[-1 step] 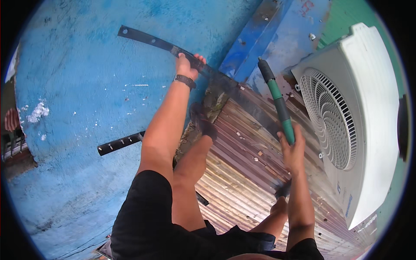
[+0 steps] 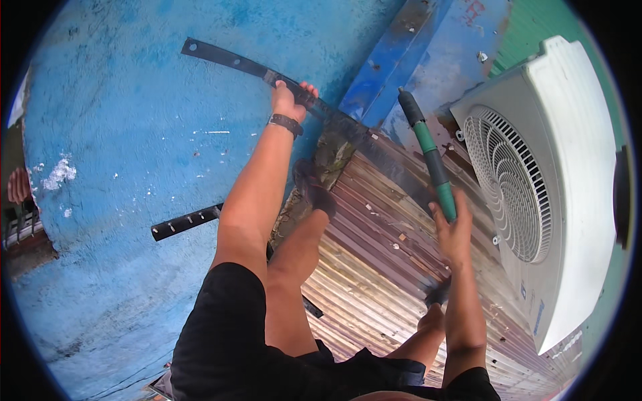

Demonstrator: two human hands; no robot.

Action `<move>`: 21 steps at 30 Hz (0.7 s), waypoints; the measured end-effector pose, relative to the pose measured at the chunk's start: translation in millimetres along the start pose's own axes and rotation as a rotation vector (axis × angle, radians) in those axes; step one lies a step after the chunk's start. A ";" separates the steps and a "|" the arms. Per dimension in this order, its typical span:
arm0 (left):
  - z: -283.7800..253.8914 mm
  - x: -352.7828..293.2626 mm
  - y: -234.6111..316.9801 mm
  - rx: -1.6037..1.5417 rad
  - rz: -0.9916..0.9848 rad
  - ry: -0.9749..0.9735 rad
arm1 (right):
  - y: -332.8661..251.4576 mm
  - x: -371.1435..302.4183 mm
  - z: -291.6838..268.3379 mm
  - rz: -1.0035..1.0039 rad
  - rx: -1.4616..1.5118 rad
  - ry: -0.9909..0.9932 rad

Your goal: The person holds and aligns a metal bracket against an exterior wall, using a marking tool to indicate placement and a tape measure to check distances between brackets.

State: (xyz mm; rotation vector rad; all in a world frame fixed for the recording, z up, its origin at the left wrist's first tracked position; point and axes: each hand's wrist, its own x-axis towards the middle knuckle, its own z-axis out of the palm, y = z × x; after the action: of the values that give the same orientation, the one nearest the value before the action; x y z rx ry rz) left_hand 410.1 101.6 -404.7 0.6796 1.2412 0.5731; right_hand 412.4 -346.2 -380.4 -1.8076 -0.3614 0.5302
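Observation:
My left hand (image 2: 289,101), a dark watch at its wrist, is closed around a long dark flat metal bar (image 2: 227,59) with holes near its far left end. The bar lies slanted in front of the blue wall and runs on to the lower right, where it looks smeared. In my right hand (image 2: 453,224) is the lower end of a green and black stick-shaped tool (image 2: 431,150). Its narrow tip points up and away, and the fingers wrap around the green grip. Both hands are apart from each other.
A white air conditioner outdoor unit (image 2: 572,174) stands close on the right. Below is a corrugated metal roof (image 2: 374,227) with scattered debris, my feet on or near it. A second black slotted bar (image 2: 184,223) passes behind my left arm. Another person's hand (image 2: 19,186) shows at the left edge.

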 end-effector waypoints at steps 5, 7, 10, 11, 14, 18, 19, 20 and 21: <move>16.0 4.6 7.7 -0.039 -0.012 0.003 | 7.2 14.1 -2.2 0.049 0.002 -0.015; 18.1 9.6 8.8 -0.049 -0.023 0.001 | 4.7 20.1 -1.2 0.066 0.024 -0.013; 20.4 20.8 7.4 -0.064 -0.012 0.022 | 9.9 30.4 -0.9 -0.001 0.000 -0.003; 21.9 23.0 6.3 -0.070 -0.011 0.027 | 9.4 33.0 -2.0 0.018 0.013 -0.008; 28.1 28.7 3.0 -0.088 -0.003 0.044 | 10.8 40.4 -7.7 0.032 0.016 -0.021; 31.9 33.0 5.0 -0.134 -0.013 0.055 | 4.4 51.1 -14.4 -0.033 -0.011 -0.032; 29.1 34.3 7.2 -0.141 -0.011 0.057 | -2.0 52.8 -14.5 -0.038 -0.014 -0.037; 25.4 35.5 9.8 -0.129 -0.003 0.065 | -10.4 53.3 -13.6 -0.001 -0.012 -0.049; 22.0 36.8 12.8 -0.118 0.005 0.075 | -16.4 53.6 -12.7 0.036 -0.011 -0.062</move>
State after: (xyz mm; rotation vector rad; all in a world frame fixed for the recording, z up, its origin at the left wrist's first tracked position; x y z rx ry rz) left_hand 439.7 133.4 -415.3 0.5668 1.2648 0.6757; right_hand 465.0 -325.1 -370.9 -1.8141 -0.3755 0.6108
